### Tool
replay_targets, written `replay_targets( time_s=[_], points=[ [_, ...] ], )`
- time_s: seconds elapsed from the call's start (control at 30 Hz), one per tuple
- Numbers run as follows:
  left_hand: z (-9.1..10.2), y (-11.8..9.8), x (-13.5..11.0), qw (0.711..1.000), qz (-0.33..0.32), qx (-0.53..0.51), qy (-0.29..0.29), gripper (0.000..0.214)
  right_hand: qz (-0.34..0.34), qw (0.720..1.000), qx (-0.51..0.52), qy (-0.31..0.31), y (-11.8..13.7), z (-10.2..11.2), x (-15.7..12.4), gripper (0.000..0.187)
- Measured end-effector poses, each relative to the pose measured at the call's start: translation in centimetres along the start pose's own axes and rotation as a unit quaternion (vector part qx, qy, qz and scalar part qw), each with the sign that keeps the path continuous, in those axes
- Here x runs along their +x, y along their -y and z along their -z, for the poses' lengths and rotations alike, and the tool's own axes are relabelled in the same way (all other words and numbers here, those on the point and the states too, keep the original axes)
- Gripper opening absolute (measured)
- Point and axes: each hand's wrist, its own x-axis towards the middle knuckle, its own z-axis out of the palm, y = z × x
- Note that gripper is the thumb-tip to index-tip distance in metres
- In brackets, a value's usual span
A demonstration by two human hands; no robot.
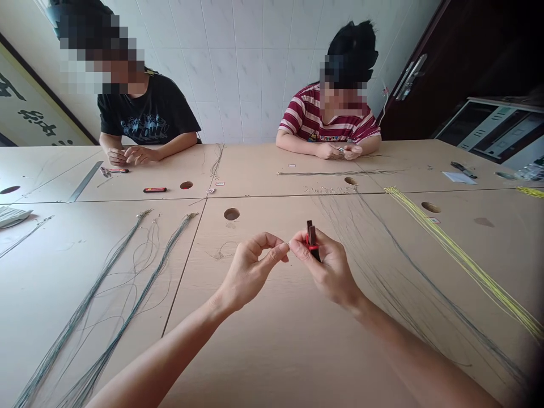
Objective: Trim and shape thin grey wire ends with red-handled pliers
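Note:
My left hand (253, 266) is raised over the middle of the wooden table (276, 340), its thumb and forefinger pinched on something too small to make out. My right hand (327, 263) meets it fingertip to fingertip and is closed around a small red-and-black tool (311, 237) that sticks up from the fist. A thin wire loop (225, 249) lies on the table just left of my left hand.
Bundles of dark wire (127, 306) run along the left, more dark strands (403, 266) and yellow wires (467, 260) on the right. Two people sit across, hands (131, 154) and hands (340, 151) on the table. A metal ruler (85, 181), red-black tools (154, 190) and round holes (232, 213) are there.

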Motion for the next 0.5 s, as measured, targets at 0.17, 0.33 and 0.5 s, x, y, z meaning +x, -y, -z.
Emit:
replay_targets(
  time_s=[0.17, 0.33, 0.5],
  points=[
    [-0.3, -0.5, 1.1, 0.993, -0.088, -0.019, -0.072, 0.015, -0.119, 0.972, 0.203, -0.025, -0.2, -0.7, 0.5, 0.029],
    [-0.6, -1.7, 2.6, 0.991, -0.064, -0.094, -0.067, 0.019, -0.214, 0.890, 0.395, 0.074, 1.5, -1.9, 0.9, 0.018],
    [-0.8, -3.7, 4.9, 0.979, -0.086, -0.155, -0.098, 0.017, -0.225, 0.864, 0.447, 0.061, 2.6, 0.9, -1.1, 0.021]
  ],
)
